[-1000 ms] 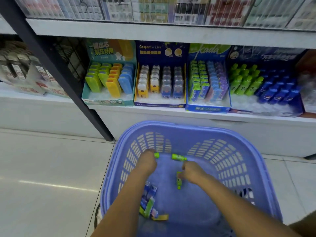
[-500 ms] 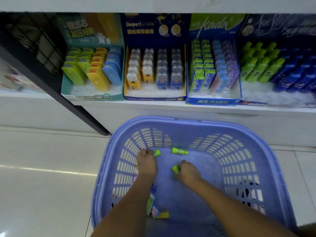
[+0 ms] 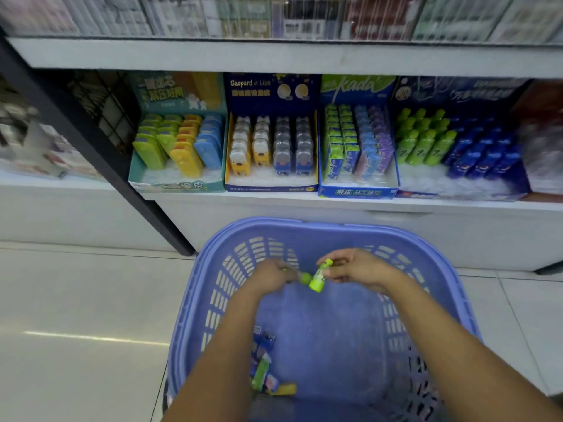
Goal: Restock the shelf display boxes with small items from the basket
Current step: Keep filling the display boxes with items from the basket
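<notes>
Our right hand (image 3: 359, 268) pinches a green bottle (image 3: 317, 278) between thumb and curled fingers, above the basket (image 3: 304, 228). Just left of those fingertips, our left hand (image 3: 271, 274) curls round a blurred green item (image 3: 303, 279), close beside the bottle. Packets (image 3: 263, 371) lie below our left wrist; the bottle box (image 3: 457, 194) stands well beyond the fingertips.

Upper shelf (image 3: 274, 56) overhangs display boxes (image 3: 271, 186)

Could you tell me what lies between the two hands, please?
Head view: a green bottle in the right hand, a second green item in the left hand.
</notes>
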### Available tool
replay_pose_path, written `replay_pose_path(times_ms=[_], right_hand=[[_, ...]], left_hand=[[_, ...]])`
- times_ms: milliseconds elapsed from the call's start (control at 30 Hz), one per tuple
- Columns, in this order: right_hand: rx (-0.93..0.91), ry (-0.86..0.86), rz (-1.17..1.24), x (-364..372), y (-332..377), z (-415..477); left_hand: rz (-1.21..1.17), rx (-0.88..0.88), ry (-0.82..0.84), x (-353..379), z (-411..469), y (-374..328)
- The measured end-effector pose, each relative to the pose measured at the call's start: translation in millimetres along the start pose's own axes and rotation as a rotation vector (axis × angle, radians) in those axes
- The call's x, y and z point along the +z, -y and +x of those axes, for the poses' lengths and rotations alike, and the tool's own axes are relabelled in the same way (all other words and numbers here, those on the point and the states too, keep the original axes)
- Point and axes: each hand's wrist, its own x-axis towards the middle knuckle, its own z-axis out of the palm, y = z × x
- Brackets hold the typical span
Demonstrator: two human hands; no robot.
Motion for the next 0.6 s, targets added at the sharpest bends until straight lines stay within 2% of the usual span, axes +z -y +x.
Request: replay_pose_path(times_ms=[133,233,300,433,600], right_hand=[[-0.138,-0.054,-0.046,-5,39,-22],[-0.232,-0.140,-0.063,-1,67,-36],[-0.298,-0.196,-0.076,4,83,-44],[-0.394,-0.266,-0.074,17,106,-58],[-0.518,-0.357,-0.025,32,126,-69]], left_hand=[[-0.003,0.128,0.139,-26,-30,-40],[-0.053,0.210,0.114,-38,-53,-63],[-0.164,0.254,0.103,-44,-65,-76],[-0.495,0.294,0.188,-51,-84,-93],[-0.656,0.359,0.109,-52,-92,-105]])
